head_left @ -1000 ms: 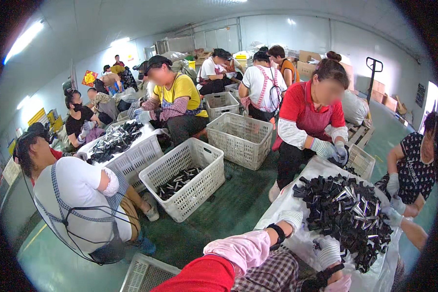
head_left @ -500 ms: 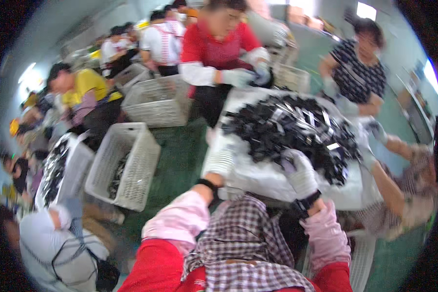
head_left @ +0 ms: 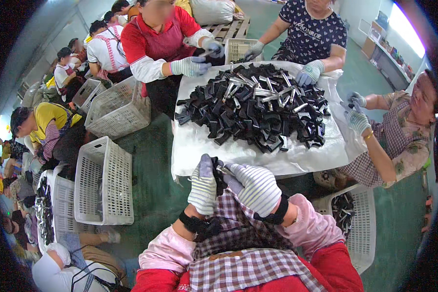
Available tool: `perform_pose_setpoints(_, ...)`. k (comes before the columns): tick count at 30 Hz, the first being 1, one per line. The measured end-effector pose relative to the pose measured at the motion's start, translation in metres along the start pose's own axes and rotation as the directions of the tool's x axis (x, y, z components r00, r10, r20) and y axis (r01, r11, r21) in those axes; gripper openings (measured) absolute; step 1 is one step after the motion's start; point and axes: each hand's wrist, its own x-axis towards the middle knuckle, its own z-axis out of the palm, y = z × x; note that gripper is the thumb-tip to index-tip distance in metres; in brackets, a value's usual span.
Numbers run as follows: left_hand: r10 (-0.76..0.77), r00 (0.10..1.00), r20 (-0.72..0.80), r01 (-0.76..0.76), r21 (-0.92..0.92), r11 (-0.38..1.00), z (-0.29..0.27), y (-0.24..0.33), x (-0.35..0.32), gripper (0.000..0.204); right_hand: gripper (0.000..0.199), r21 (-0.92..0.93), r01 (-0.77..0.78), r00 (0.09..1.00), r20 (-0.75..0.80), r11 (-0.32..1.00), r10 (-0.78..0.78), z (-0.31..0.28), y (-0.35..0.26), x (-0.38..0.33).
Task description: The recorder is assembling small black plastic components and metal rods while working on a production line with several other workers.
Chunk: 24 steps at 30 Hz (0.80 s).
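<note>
- While both gloved hands meet just below the near edge of the table [head_left: 199, 146], the left hand [head_left: 203, 186] and the right hand [head_left: 254, 188] are closed together on one small black part with a metal end [head_left: 222, 171], held above the checked apron [head_left: 238, 228] in the person's lap.
- The left hand's fingers wrap the dark body of the part; the right hand's fingertips pinch the shiny tip, so the step in hand looks like fitting or checking a single piece.
- The supply sits well apart from the hands: a heap of black and silver parts [head_left: 255, 107] spread over the white sheet [head_left: 297, 158] on the table.
- A white plastic basket [head_left: 362, 228] with a few dark pieces stands just beside the person's right knee.
- The next move seems to call for a steady pinch on the tip and a firm hold on the body.
- Other workers' gloved hands [head_left: 309, 73] pick at the far side of the heap.
</note>
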Motion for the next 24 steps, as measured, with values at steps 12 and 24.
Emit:
perform_pose_setpoints(12, 0.428, 0.902, -0.062, -0.419, 0.117, 0.9, 0.018, 0.009, -0.029, 0.044, 0.016, 0.013, -0.021, 1.0, 0.005, 1.0, 0.021, -0.012, -0.027, -0.006)
perform_pose_setpoints(24, -0.097, 0.936, 0.337, -0.057, 0.419, 0.906, -0.004, 0.012, -0.039, 0.04, 0.028, -0.121, 0.149, 0.965, 0.234, 0.981, -0.118, -0.027, -0.026, -0.028)
